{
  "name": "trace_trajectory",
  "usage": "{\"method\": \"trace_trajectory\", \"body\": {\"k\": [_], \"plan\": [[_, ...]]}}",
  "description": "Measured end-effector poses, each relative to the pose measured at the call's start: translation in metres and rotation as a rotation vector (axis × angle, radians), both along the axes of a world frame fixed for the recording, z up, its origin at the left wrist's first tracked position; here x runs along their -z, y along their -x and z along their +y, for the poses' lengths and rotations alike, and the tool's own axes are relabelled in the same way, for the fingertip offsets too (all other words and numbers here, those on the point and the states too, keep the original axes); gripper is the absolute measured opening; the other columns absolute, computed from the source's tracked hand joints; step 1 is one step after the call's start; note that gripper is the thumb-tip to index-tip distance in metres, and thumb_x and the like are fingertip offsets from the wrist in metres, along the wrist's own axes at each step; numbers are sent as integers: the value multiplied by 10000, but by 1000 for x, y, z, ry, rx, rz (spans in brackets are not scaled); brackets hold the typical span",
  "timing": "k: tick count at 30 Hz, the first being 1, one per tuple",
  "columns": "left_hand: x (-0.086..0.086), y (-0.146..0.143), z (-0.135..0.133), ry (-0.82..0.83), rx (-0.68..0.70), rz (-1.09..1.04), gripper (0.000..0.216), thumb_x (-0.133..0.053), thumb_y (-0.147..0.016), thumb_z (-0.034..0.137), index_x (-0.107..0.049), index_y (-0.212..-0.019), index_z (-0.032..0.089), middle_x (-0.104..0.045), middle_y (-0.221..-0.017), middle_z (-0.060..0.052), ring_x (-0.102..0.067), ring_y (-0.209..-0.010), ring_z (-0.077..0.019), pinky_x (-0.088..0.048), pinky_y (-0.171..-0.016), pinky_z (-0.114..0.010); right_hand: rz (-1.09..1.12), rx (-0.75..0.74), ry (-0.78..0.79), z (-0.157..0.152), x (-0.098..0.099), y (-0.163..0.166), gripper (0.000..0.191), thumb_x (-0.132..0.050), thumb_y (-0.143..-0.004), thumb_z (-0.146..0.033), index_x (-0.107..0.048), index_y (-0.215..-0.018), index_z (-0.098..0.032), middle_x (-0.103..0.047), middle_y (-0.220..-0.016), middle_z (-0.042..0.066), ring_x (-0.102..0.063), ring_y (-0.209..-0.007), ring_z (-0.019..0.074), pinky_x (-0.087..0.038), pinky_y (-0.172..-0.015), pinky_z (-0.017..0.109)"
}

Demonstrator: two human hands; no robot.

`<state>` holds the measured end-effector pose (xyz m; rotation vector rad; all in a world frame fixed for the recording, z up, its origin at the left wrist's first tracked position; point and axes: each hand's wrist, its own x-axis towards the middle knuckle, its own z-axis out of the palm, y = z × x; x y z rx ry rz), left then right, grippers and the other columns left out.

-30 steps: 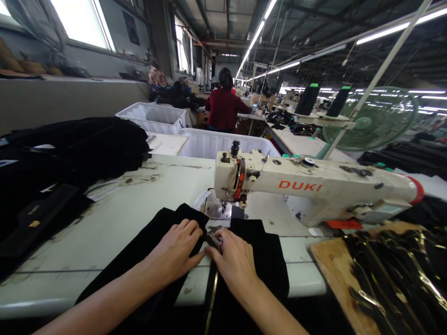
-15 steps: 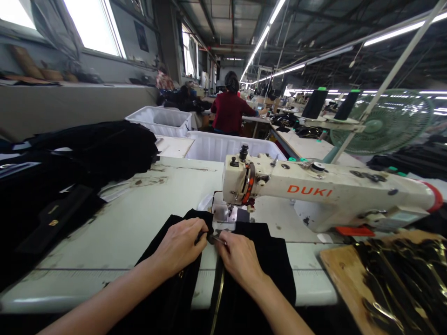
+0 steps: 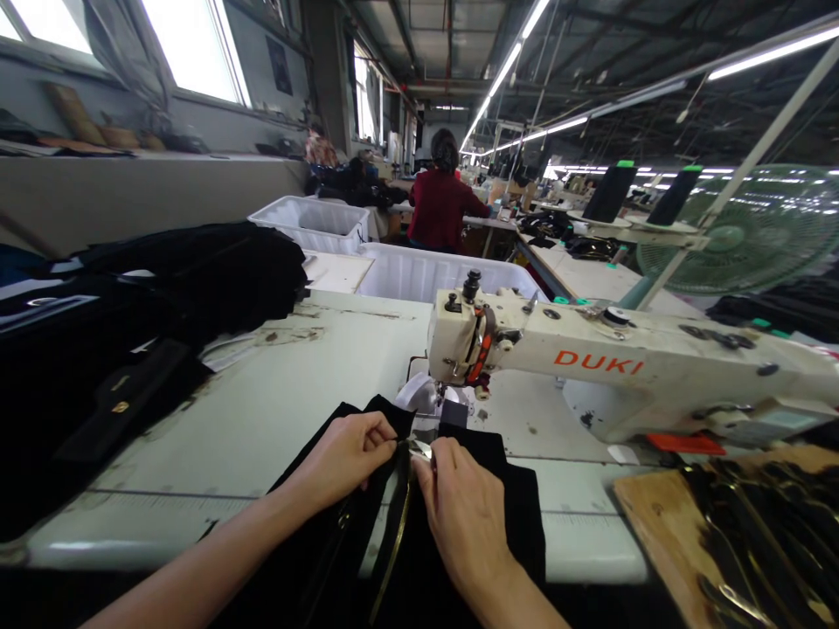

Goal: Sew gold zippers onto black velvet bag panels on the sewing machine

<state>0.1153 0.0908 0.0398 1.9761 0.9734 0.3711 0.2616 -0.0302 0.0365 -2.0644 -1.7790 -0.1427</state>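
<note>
My left hand is closed, thumb and fingertips pinching the edge of a black fabric piece that lies in front of the sewing machine. My right hand is closed around small metal thread snips, mostly covered by the fingers. Their shiny blades point left at the fabric edge by my left fingertips. A gold-toothed zipper runs down the fabric between both hands. Just beyond my hands stands the white sewing machine, its needle area close to the fabric's far edge.
Black garment pieces are heaped on the table's left. At the right, a wooden board carries several gold zippers. White plastic bins stand behind the table. Farther back, a person in dark red sits working. A green fan stands at right.
The snips' blades have come up to the fabric edge at my left fingertips. My right hand has turned slightly, and the view has shifted a little left.
</note>
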Motion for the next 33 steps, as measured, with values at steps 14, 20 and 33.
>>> {"method": "trace_trajectory", "body": {"k": [14,20,33], "plan": [[-9,0,-21,-25,-113,-43,159,-529,-824,322,-582,-755,190,-559,-577,51,-558,-450,-117,-481,-402,-196,81,87,124,12,2,13,275,-368,-1042,-333,-553,-868,-226,-660,-766,-14,-670,-657,186,-317,-514,275],[-11,0,-26,-119,-102,-20,150,-505,-836,301,-584,-753,204,-592,-611,39,-570,-502,-123,-465,-462,-200,56,92,143,14,-2,14,259,-408,-1025,-336,-562,-845,-231,-669,-758,-17,-665,-639,191,-272,-501,287],[-10,37,22,-432,-305,201,311,-504,-856,414,-617,-1020,175,-685,-886,-57,-667,-722,-231,-527,-738,-363,60,2,68,-9,21,-3,275,-617,-921,-467,-553,-997,-210,-652,-878,21,-644,-777,199,-411,-619,264]]}}
